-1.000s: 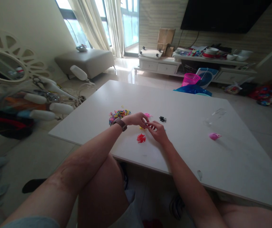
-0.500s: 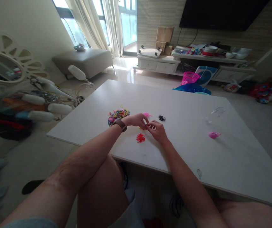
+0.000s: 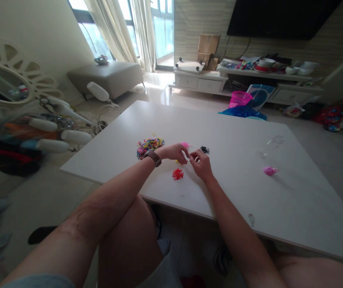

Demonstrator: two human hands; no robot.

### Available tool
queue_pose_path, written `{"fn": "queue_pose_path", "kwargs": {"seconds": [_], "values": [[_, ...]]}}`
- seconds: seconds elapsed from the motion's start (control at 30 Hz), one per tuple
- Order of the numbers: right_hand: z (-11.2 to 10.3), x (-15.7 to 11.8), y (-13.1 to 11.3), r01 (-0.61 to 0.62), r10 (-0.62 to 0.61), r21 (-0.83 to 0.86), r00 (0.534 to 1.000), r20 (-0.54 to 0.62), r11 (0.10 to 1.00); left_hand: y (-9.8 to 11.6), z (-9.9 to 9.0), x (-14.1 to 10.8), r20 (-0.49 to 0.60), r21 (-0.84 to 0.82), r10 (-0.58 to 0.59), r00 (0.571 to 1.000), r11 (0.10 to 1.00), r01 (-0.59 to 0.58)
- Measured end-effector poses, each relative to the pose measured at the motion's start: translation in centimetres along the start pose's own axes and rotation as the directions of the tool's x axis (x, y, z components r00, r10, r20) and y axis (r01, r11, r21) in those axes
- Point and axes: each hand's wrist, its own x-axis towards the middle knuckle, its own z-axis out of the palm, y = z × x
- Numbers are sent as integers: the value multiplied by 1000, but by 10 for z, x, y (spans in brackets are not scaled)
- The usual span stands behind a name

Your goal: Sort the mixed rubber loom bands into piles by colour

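Note:
Over the white table (image 3: 237,160), my left hand (image 3: 176,152) and my right hand (image 3: 200,162) meet at the fingertips. Both are closed in a pinch; what they hold is too small to name, though a dark red bit shows below the left fingers. A mixed pile of colourful small bands (image 3: 149,147) lies left of my left wrist. Nearer me sits a red pile (image 3: 178,174). A pink pile (image 3: 186,144) is just behind my hands, and a black pile (image 3: 204,149) lies behind my right hand. Some yellow shows, partly hidden, under my left hand.
On the table's right side are a pink object (image 3: 270,171) and a clear plastic item (image 3: 276,140). A small clear piece (image 3: 251,219) lies by the front edge. White lamp arms (image 3: 75,137) stand beyond the left edge. A pink basket (image 3: 240,98) is behind the table.
My right hand has shifted slightly right and up, its fingers more bent and nearer the black pile. My left hand has stayed almost in place.

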Motion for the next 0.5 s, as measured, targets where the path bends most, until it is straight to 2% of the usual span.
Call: {"fn": "queue_pose_path", "kwargs": {"seconds": [0.13, 0.27, 0.37, 0.5], "values": [[-9, 5, 6, -116, 106, -53, 981, -162, 992, -1, -5, -3, -37, 44, 28, 999, 999, -27], [-30, 10, 20, -295, 251, -83, 906, -341, 952, -1, -9, -4, -100, 2, 8, 995, 1000, -8], [-45, 11, 31, -438, 394, -137, 881, -262, 889, -1, -9, -4, -117, -107, -26, 993, 994, 13], [-55, 10, 38, -450, 432, -267, 893, -126, 852, 2, -8, -5, -152, -139, -25, 988, 990, 4]]}}
